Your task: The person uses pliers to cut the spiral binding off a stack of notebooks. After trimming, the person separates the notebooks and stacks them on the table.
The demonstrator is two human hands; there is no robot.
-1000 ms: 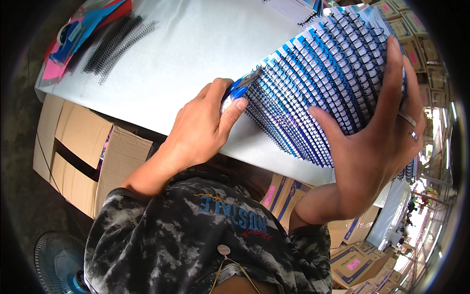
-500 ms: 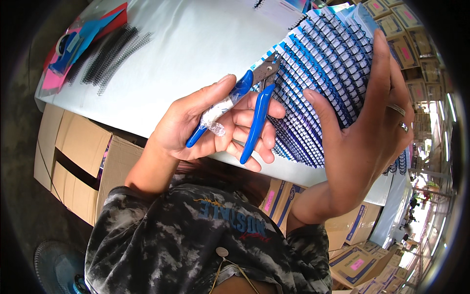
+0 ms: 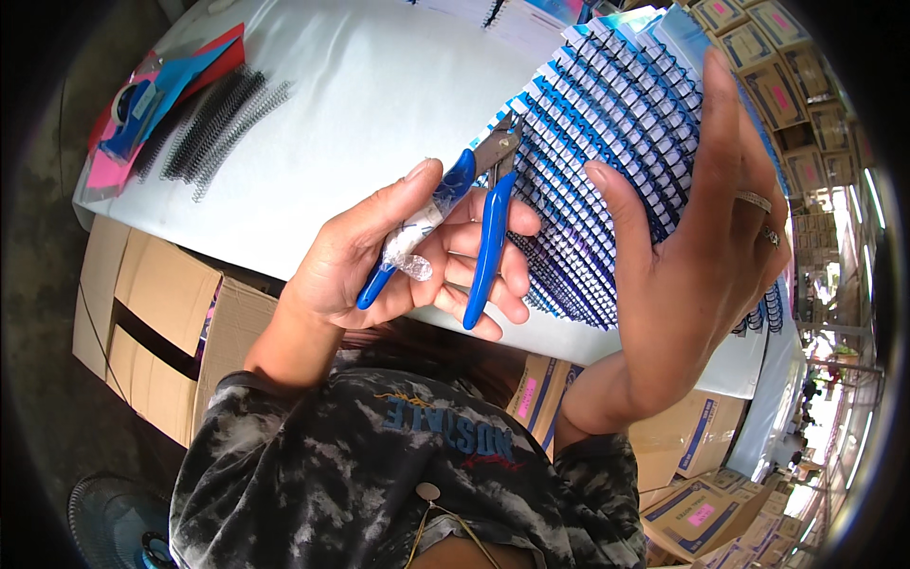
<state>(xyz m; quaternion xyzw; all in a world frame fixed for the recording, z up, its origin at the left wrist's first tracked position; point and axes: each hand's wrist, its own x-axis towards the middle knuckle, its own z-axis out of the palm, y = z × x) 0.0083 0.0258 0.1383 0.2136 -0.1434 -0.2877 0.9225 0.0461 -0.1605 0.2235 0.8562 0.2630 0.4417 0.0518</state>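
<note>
My left hand (image 3: 327, 251) holds a pair of wire cutters (image 3: 498, 152) with blue handles, palm up. One handle, wrapped in clear tape or plastic, lies under the thumb; the other rests against the fingers, and the two handles stand apart. The jaws are over the edge of a fanned stack of spiral-bound notebooks (image 3: 607, 142) with dark coils and blue-and-white edges. My right hand (image 3: 697, 247), wearing rings, spreads its thumb and fingers above the right part of the stack. Whether it touches the coils I cannot tell.
Loose black spiral coils (image 3: 213, 123) lie at the left of the white table (image 3: 360, 104), beside a tape roll (image 3: 123, 104) on coloured sheets. Open cardboard boxes (image 3: 156, 294) stand below the table's left edge. Stacked cartons (image 3: 773, 62) rise at the right, and a fan (image 3: 118, 517) stands lower left.
The cutters and my left hand have shifted slightly left in view, and the handles look a little closer together. My right hand stays spread over the notebooks.
</note>
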